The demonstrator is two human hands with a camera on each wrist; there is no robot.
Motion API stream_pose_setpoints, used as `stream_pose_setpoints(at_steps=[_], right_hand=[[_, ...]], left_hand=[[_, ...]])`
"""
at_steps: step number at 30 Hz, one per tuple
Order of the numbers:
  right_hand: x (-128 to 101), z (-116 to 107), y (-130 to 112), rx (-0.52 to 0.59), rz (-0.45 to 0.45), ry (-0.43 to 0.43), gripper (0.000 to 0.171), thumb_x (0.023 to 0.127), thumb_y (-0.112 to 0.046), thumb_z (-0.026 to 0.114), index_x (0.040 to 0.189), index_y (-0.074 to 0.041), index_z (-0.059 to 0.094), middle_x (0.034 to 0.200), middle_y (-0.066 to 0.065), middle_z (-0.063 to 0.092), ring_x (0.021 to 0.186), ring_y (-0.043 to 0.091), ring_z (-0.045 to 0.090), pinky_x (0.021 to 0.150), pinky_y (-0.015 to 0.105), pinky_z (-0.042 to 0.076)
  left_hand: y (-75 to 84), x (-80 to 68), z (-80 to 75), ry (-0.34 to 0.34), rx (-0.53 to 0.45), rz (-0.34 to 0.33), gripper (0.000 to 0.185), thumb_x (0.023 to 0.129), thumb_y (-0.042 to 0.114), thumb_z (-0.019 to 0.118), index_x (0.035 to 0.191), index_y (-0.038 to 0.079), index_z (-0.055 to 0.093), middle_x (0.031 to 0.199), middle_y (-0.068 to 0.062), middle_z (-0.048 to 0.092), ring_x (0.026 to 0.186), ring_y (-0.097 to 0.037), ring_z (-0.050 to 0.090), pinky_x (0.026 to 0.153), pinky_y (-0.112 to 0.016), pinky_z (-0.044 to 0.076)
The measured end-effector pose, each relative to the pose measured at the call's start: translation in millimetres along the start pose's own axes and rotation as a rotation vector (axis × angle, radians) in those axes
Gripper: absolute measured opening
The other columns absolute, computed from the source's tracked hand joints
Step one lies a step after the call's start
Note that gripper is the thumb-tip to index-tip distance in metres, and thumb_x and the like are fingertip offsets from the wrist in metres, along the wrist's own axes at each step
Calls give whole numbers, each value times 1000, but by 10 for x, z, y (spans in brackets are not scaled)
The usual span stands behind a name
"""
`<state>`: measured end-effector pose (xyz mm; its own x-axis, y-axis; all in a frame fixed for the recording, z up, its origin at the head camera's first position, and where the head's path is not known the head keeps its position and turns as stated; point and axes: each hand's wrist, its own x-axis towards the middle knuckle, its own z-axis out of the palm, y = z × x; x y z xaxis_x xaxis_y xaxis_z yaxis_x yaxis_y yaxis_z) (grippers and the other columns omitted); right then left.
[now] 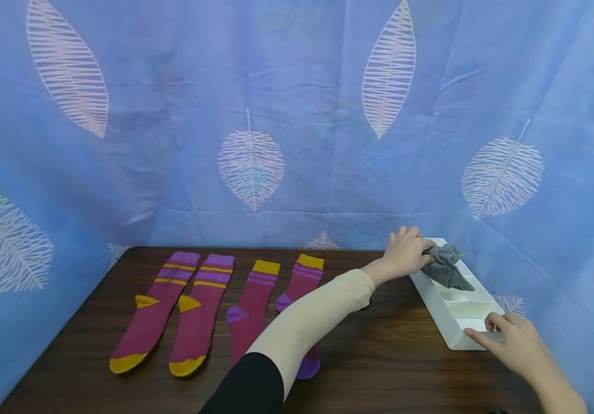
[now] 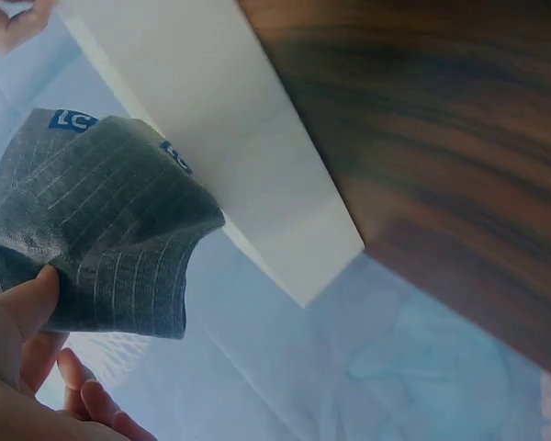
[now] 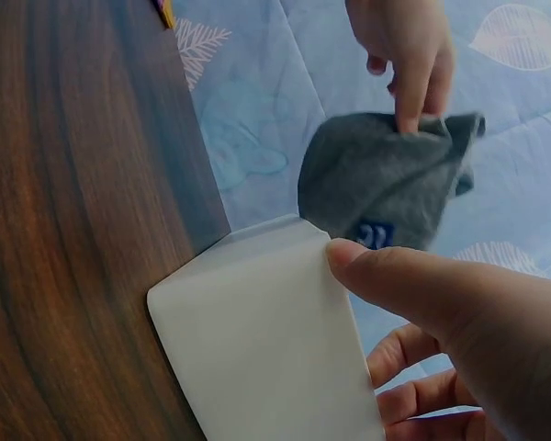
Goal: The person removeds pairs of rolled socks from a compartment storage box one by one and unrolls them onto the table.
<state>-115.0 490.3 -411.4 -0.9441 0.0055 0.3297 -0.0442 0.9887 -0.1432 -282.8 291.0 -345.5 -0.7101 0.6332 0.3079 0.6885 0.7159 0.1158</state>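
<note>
Progress is judged early: one bunched grey fabric sock [image 1: 445, 267] is pinched by the left hand [image 1: 404, 253] over the white divided plastic tray [image 1: 449, 328], steadied by the right hand's [image 1: 515, 341] grasp; four maroon striped socks [image 1: 200, 307] lie unsorted on the dark wooden table [image 1: 379, 368].

- The head view looks forward and down from above the near edge of the desk [image 1: 390, 356], taking in its whole top and the blue curtain [image 1: 297, 115] behind it.
- The left wrist view sits very close, looking past the white tray [image 2: 257, 156] at the far right corner of the desk.
- The right wrist view looks close up along the tray [image 3: 266, 349] from its near end.
- All three share the tray [image 1: 452, 328] and the grey sock [image 1: 447, 267].
</note>
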Motion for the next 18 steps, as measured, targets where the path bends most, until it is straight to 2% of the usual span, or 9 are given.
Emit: stream_pose_setpoints(at_steps=[4, 10, 18], right_hand=[[-2, 5, 4, -5, -15, 17, 41, 79, -48, 75, 79, -12, 55, 75, 5, 48, 67, 22, 39, 60, 32, 30], [6, -13, 13, 9, -8, 0, 41, 80, -48, 74, 81, -11, 56, 77, 6, 51, 69, 24, 41, 60, 32, 31], [-6, 28, 30, 10, -27, 27, 39, 80, -47, 75, 79, -12, 57, 76, 5, 52, 67, 22, 41, 60, 31, 30]], left_hand=[[-137, -94, -29, 36, 42, 79, 35, 96, 48, 54, 131, 45, 57, 110, 13, 49, 89, -8, 33, 70, -24, 21], [-299, -246, -93, 64, 120, 162, 35, 97, 46, 54, 131, 42, 58, 110, 12, 49, 88, -9, 34, 69, -22, 20], [-438, -524, -166, 81, 303, 285, 35, 98, 43, 55, 132, 42, 57, 108, 11, 49, 86, -11, 29, 70, -25, 14]])
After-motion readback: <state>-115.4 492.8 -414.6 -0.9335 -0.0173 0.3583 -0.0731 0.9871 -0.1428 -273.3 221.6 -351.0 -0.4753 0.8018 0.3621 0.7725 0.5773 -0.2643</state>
